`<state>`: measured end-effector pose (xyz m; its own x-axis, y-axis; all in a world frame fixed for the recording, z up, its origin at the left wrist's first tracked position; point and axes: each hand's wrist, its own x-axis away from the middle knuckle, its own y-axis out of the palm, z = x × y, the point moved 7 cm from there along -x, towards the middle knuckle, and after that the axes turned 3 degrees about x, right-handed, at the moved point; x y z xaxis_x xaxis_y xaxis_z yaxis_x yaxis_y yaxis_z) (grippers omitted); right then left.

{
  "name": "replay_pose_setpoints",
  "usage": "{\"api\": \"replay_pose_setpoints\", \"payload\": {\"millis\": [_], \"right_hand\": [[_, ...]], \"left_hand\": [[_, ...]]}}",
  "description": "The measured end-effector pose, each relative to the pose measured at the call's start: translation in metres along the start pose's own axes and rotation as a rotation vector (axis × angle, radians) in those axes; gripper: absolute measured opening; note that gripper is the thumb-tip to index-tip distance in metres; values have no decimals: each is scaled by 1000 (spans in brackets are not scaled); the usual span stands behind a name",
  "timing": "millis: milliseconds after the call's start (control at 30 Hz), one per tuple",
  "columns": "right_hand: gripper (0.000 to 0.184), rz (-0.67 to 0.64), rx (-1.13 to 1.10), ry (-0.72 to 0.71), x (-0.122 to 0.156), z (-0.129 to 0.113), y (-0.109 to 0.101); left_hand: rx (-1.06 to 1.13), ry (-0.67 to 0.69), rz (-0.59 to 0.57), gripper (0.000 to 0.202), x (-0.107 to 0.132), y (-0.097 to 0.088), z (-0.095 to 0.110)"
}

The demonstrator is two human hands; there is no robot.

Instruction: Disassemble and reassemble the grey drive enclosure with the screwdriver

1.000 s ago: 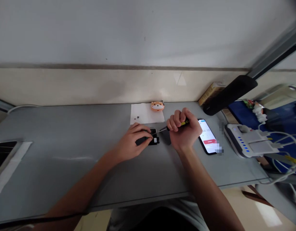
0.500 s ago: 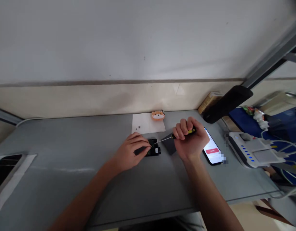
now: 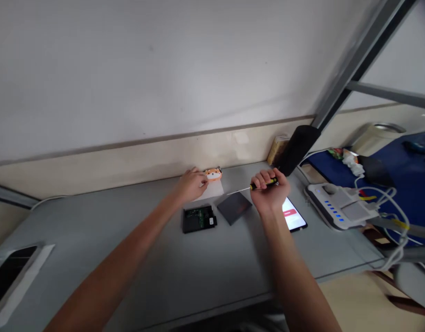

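My left hand (image 3: 192,184) reaches over the white paper (image 3: 215,190) near the wall, thumb and fingers pinched together. Whatever sits in that pinch is too small to make out. Its fingertips are close beside an orange animal-faced case (image 3: 213,174). A yellow-and-black screwdriver (image 3: 254,186) is gripped in my right hand (image 3: 272,198), its thin shaft pointing left above a dark flat square panel (image 3: 235,208). Left of the panel lies a black device with an exposed green circuit board (image 3: 200,217), touched by neither hand.
A lit phone (image 3: 295,216) lies behind my right forearm. Further right are a white power strip (image 3: 326,207) with cables, a black cylinder (image 3: 298,147) and a book (image 3: 278,148). A dark-screened tablet-like object (image 3: 14,272) rests at the left.
My left hand has moved from the device up to the paper, uncovering the circuit board. My right hand still holds the screwdriver, whose tip is now away from the device. The view has shifted.
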<state>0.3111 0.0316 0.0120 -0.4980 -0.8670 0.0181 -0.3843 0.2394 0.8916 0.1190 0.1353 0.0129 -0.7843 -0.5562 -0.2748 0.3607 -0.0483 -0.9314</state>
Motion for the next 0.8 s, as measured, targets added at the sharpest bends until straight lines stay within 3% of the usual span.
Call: {"api": "replay_pose_setpoints", "payload": {"millis": [133, 400, 600, 700, 800], "right_hand": [[34, 42, -69, 66, 0, 11, -2], [30, 55, -103, 75, 3, 8, 3], [34, -17, 37, 30, 1, 9, 5], [32, -5, 114, 0, 3, 7, 11], [30, -15, 269, -128, 12, -1, 22]], "left_hand": [[19, -24, -36, 27, -3, 12, -4], [63, -64, -76, 23, 8, 17, -8], [109, -98, 6, 27, 9, 8, -17], [104, -135, 57, 28, 23, -4, -11], [170, -111, 14, 35, 53, -2, 10]]}}
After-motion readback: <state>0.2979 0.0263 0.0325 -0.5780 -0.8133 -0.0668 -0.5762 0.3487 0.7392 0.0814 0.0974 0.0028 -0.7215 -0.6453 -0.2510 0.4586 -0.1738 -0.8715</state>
